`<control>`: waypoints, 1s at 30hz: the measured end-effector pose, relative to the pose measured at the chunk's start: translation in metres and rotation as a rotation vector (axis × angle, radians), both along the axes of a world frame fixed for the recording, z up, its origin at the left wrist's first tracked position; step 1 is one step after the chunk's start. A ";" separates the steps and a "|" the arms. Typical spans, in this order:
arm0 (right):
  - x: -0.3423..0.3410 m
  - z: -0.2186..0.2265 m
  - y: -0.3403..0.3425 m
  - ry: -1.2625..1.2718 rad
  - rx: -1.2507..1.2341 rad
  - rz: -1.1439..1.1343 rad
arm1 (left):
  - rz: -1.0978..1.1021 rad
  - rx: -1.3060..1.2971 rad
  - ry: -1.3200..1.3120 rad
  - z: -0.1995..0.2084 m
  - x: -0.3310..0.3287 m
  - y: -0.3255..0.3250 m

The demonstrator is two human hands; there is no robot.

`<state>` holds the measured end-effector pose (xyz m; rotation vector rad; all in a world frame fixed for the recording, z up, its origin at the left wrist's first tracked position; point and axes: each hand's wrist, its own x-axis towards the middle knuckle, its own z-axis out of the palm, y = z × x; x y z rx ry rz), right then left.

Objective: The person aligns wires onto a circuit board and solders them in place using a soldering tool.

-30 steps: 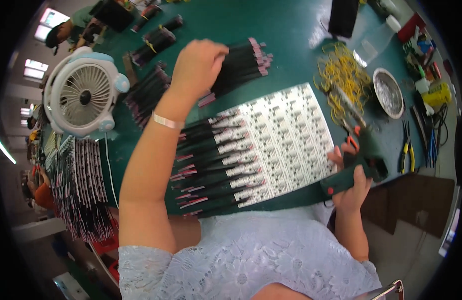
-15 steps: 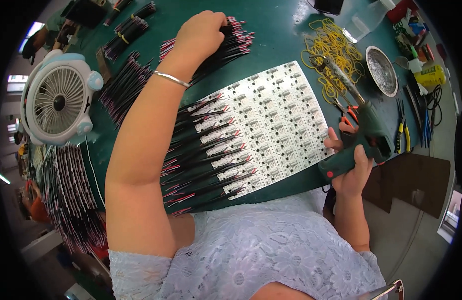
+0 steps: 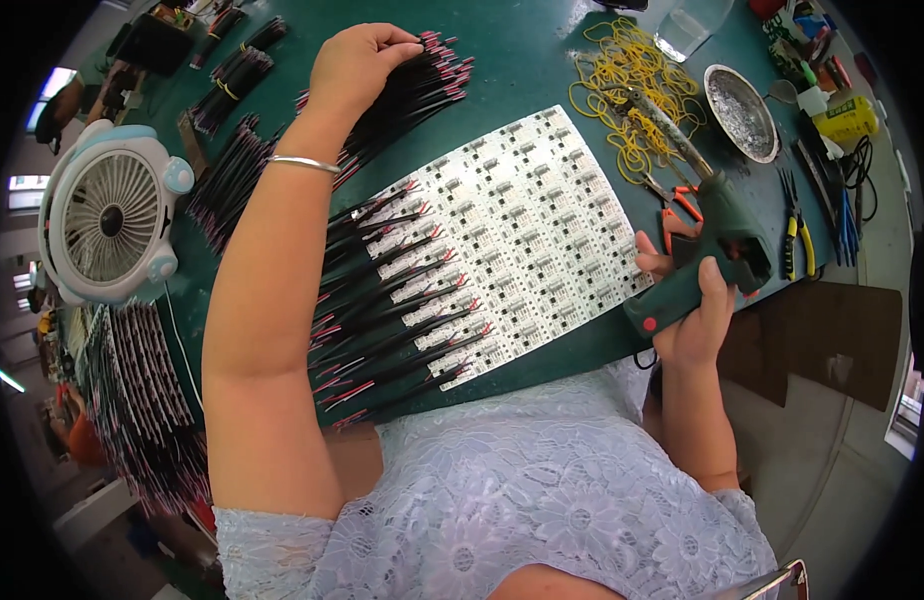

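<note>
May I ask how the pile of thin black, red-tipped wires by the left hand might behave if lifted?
The pile of thin black, red-tipped wires might slip apart, since no tie shows around it. Each wire is probably fairly springy, as most lie nearly straight.

The left hand point(image 3: 358, 68) hides some black wires point(image 3: 422, 92) — the top edge crops the clear container point(image 3: 690, 30).

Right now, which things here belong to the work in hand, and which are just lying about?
Seemingly in use:
green soldering gun, in right hand
black wires, at left hand
white circuit sheet, wires on it

Apparently just lying about:
fan
yellow-handled pliers
yellow bottle
</note>
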<state>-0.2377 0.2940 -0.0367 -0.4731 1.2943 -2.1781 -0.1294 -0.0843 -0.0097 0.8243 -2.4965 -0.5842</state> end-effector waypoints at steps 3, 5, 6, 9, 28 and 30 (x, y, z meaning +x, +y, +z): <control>0.004 -0.003 -0.001 -0.054 -0.052 -0.018 | 0.053 0.014 0.158 0.011 0.005 0.011; 0.003 -0.004 0.010 -0.090 -0.082 -0.058 | -0.162 -0.239 0.273 0.046 0.008 0.055; 0.004 -0.004 0.019 -0.091 -0.099 -0.051 | -0.263 -0.348 0.230 0.052 0.017 0.070; 0.016 0.004 0.042 -0.054 -0.104 -0.074 | -0.419 -0.401 0.060 0.049 0.059 0.142; 0.050 0.013 0.117 0.745 0.510 0.526 | -0.227 -0.024 -0.079 -0.011 0.139 0.270; 0.051 0.011 0.119 0.763 0.460 0.499 | -0.222 -0.022 -0.076 -0.010 0.139 0.271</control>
